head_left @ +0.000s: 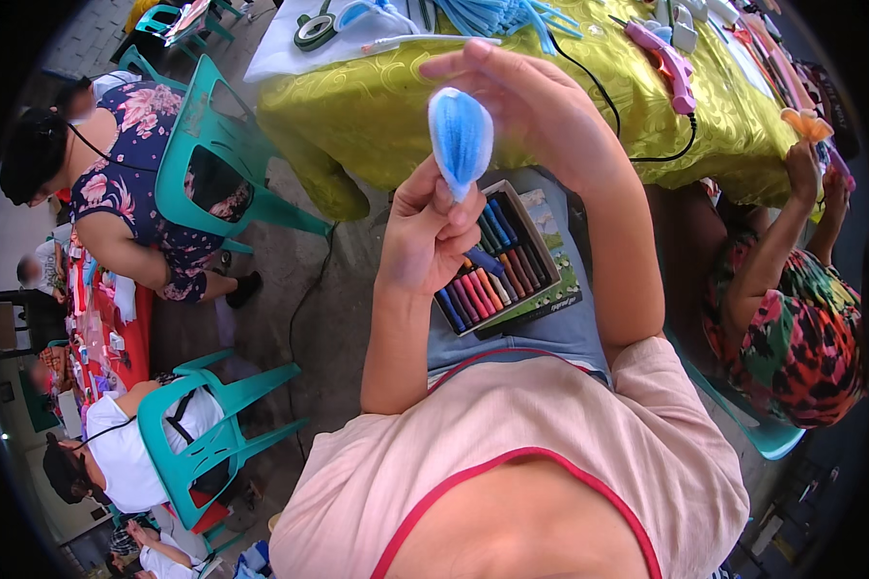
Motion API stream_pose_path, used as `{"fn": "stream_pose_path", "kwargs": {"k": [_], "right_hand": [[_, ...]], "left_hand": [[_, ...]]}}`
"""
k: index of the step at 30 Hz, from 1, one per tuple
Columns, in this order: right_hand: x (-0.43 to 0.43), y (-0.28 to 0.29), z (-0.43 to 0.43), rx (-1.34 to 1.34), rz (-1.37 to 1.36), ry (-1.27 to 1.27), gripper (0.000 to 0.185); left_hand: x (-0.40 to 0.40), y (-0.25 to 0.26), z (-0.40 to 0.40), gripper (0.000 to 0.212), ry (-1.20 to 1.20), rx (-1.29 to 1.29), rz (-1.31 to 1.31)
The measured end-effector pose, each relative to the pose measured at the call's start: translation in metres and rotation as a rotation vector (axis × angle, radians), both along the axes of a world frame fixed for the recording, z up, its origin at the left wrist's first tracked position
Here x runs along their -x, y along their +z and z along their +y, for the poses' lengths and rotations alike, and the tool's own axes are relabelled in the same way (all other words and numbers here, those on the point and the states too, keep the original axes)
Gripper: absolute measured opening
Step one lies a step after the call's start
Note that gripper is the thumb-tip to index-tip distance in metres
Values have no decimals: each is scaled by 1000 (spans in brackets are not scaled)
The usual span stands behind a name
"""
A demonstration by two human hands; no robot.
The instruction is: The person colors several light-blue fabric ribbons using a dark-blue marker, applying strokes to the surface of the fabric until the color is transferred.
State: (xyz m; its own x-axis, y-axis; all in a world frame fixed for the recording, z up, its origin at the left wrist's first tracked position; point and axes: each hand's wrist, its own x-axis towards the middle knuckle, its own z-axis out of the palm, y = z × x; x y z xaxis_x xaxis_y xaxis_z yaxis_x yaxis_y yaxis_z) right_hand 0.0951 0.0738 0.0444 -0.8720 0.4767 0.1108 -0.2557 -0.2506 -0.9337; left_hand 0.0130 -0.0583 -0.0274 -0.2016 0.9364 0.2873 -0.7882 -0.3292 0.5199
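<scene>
My left hand pinches the narrow lower end of a fuzzy petal, which looks made of pipe cleaners. It is blue down the middle with a paler rim, and it points up. Just right of and beyond the petal, my right hand is bent over with its fingers stretched out; it is slightly blurred and nothing shows in it. On my lap, below the hands, lies an open box of oil pastels in several colours. One dark blue pastel lies across the rows, and my left hand hides part of the box.
A table with a shiny yellow-green cloth stands before me. On it are a bundle of blue pipe cleaners, green tape and a pink glue gun with a black cord. A person sits at right, holding an orange flower. Green chairs stand at left.
</scene>
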Motion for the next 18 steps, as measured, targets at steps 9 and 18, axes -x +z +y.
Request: {"fn": "stream_pose_path", "kwargs": {"k": [9,18], "right_hand": [[1,-8,6,-135,39,8,23],[16,-6,13,-658,-4,-417,19]], "left_hand": [[9,-2,4,35,226,83,274],[6,5,4,34,424,244,500]]}}
